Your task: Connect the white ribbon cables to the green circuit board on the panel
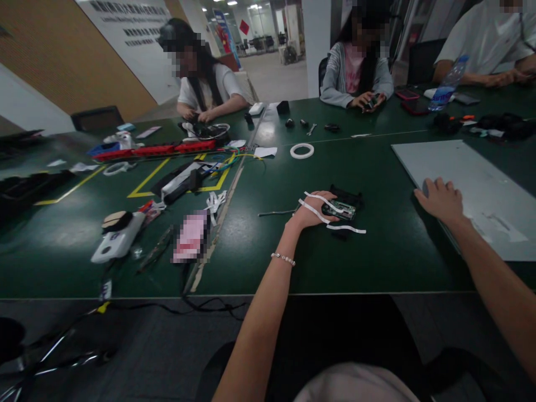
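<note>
My left hand (pixel 312 209) is closed around the left end of a small green circuit board (pixel 343 209), thumb on the near side and fingers on the far side. Thin white strips (pixel 347 229) lie across the back of this hand and beside the board. A black piece (pixel 345 194) sits just behind the board. To the left, a thin rod or cable (pixel 276 213) lies on the table. My right hand (pixel 441 201) rests at the left edge of a grey panel (pixel 469 173), its fingers curled at a small rounded grey thing (pixel 426 187) that they partly hide.
The green table (pixel 268 262) bears a white tape roll (pixel 302 151), a small wrench (pixel 311 129), a white device (pixel 118 237), red rails (pixel 154 149) and a water bottle (pixel 449 86). Several people sit across the table, handling small things. Cables (pixel 209 306) hang below the front edge.
</note>
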`<action>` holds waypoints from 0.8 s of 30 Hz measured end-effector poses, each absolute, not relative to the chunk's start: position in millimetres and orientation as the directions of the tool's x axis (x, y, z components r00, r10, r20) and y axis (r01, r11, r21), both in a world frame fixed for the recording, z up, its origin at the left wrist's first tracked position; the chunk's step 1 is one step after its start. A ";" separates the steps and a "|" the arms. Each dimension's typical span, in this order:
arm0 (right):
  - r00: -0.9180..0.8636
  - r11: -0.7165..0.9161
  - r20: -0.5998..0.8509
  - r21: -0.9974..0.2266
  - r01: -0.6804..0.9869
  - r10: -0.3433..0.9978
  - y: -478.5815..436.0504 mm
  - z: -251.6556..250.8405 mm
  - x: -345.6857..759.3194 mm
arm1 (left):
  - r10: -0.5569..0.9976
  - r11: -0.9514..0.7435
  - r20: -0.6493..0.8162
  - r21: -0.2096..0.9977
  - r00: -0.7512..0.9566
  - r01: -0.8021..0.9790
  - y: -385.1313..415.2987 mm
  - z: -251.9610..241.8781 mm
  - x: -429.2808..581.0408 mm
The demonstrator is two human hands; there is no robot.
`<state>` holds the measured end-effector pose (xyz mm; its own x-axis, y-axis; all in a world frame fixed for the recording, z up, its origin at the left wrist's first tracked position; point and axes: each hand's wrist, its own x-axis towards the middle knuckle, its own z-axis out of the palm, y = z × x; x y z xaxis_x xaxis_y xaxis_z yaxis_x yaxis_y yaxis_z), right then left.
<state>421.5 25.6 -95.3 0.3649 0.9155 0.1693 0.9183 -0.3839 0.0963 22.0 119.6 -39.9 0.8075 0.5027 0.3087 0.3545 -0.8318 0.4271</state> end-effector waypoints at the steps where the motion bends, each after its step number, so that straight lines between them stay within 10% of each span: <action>1: 0.351 -0.372 0.186 0.096 0.923 0.918 24.9 -95.7 419.8 | 0.500 -0.830 0.306 0.438 0.810 0.347 119.2 -38.9 22.6; 24: -0.081 0.095 0.166 -0.081 0.992 0.983 32.3 -84.5 361.3 | 0.495 -0.830 0.295 0.439 0.817 0.344 111.2 -38.8 39.7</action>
<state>361.3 32.3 -84.5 -0.0809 0.9827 0.1663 0.9922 0.0953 -0.0807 39.7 111.2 -38.8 0.8172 0.4953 0.2948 0.3445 -0.8298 0.4391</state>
